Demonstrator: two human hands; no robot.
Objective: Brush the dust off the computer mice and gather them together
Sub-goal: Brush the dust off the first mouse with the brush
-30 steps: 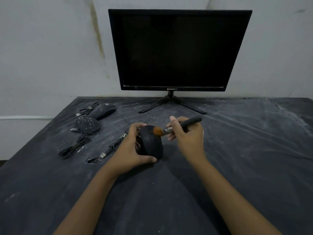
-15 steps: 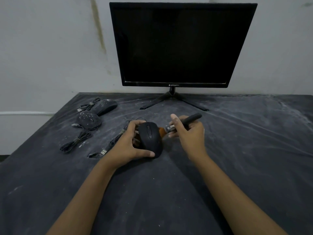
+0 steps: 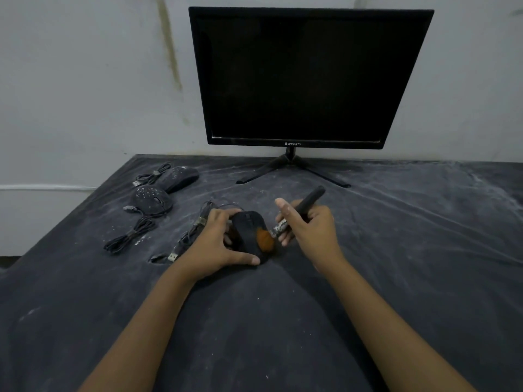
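Observation:
My left hand grips a black mouse from its left side, thumb under the near end, on the dark cloth-covered table. My right hand holds a black-handled brush, whose orange bristles lie on the mouse's right rear. Two dusty black mice lie at the back left: one speckled, one further back. The held mouse's cable trails left with its USB plug near my wrist.
A black monitor on a splayed stand stands at the back against the white wall. Bundled cables lie beside the dusty mice. White dust streaks the cloth, mostly at the right and back.
The brush bristles have moved from the mouse's far right side down onto its rear top. My left hand keeps its grip on the mouse; the camera has tilted slightly.

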